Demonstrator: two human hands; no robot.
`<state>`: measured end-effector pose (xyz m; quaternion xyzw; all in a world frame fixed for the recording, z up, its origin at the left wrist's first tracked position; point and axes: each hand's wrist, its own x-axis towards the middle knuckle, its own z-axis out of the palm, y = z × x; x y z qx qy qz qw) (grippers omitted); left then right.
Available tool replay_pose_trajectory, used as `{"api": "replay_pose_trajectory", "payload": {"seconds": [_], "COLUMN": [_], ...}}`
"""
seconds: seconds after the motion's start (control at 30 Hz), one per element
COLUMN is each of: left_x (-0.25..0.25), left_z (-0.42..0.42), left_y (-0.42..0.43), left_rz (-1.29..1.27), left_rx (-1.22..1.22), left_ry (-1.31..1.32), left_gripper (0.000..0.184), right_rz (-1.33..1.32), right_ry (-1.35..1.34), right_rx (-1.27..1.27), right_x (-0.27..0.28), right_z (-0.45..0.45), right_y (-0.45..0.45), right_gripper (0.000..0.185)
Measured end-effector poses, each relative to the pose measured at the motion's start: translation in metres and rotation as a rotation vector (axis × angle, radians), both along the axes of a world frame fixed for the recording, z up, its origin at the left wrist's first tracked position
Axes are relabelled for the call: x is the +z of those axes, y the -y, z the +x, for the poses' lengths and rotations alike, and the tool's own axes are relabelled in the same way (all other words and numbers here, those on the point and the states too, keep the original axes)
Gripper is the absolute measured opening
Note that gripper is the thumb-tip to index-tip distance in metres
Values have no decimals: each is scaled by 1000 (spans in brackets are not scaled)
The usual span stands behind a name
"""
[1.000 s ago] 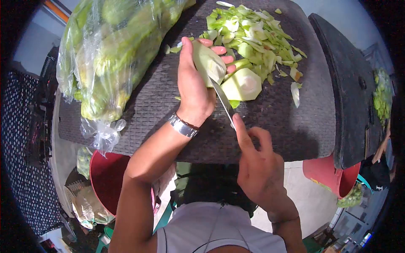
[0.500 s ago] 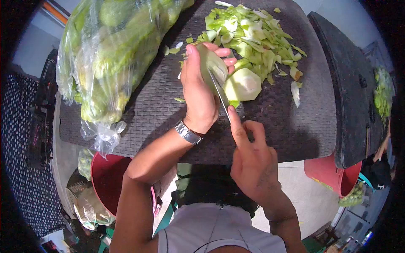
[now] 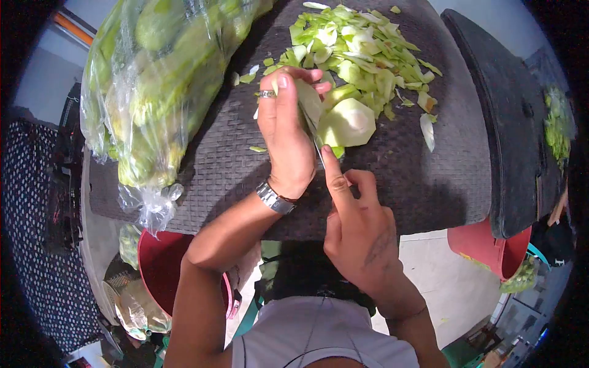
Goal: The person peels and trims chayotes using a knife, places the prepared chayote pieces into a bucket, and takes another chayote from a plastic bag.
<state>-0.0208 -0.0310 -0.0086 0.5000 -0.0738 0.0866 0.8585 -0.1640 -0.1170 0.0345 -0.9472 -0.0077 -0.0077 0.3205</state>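
Observation:
A pale green peeled vegetable [image 3: 308, 101] lies in my left hand [image 3: 286, 132], whose fingers wrap round its far side. My right hand [image 3: 362, 230] grips a knife [image 3: 318, 142], the index finger stretched along its back; the handle is hidden in the palm. The blade rests against the near right side of the held vegetable. Just right of it, another peeled vegetable [image 3: 348, 122] with a flat cut face sits on the dark woven tabletop [image 3: 239, 165]. Behind both spreads a heap of green peelings [image 3: 374, 55].
A clear plastic bag of green vegetables [image 3: 162, 92] covers the tabletop's left part. Red buckets stand below the near edge, at left [image 3: 162, 264] and right [image 3: 494, 248]. A black chair back [image 3: 500, 122] rises along the right side.
My left hand has turned, bringing its thumb and ring into view over the vegetable. My right hand and the knife have shifted slightly left and away from my body.

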Motion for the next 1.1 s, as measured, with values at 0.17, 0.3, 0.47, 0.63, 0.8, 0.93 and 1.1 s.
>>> {"api": "replay_pose_trajectory", "payload": {"seconds": [0.17, 0.3, 0.47, 0.63, 0.8, 0.93, 1.1], "left_x": [-1, 6, 8, 4, -2, -4, 11], "left_z": [6, 15, 23, 30, 32, 32, 26], "left_y": [-6, -15, -18, -25, -27, -28, -27], "left_rz": [-57, -106, -258, -387, -453, -352, -169], "left_rx": [-115, -159, -284, -351, -505, -644, -674], "left_ry": [-22, -139, -326, -420, -494, -378, -346], "left_gripper": [47, 49, 51, 43, 32, 45, 39], "right_rz": [49, 265, 581, 565, 614, 598, 547], "right_ry": [3, 61, -58, -71, 53, 69, 58], "right_rx": [5, 26, -131, -303, -364, -349, -351], "right_x": [3, 2, -3, -6, -10, -3, -11], "right_z": [1, 2, 1, 2, 19, 28, 29], "right_y": [2, 18, 36, 47, 52, 60, 64], "right_gripper": [78, 68, 58, 57, 47, 39, 37]}}
